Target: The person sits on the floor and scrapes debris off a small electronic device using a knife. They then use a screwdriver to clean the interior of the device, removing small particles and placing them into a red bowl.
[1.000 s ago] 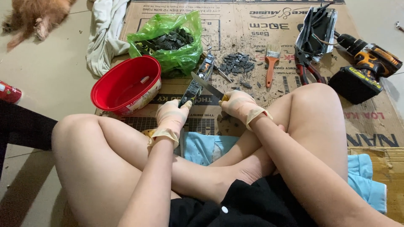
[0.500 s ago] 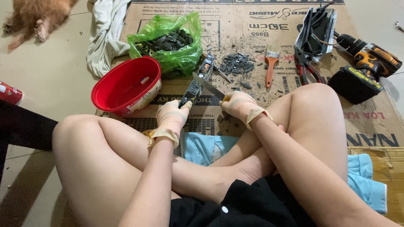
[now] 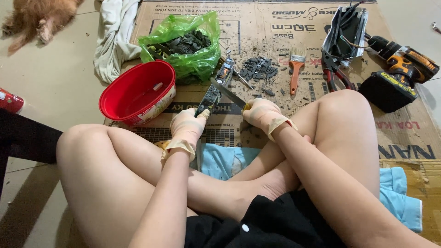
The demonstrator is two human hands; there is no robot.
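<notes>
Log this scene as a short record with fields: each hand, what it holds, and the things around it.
left hand: gloved, grip closed on a long dark strip
right hand: gloved, grip closed on a knife, blade laid across the strip
surface: flattened cardboard
left of hands: red bowl
behind: green bag of dark pieces, pile of dark scraps
right: paintbrush, pliers, cordless drill

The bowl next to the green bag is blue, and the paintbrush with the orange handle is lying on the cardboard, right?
Not quite. The bowl beside the green bag is red, not blue, as the head view shows. The rest holds: the paintbrush with the orange handle does lie on the cardboard.
</notes>
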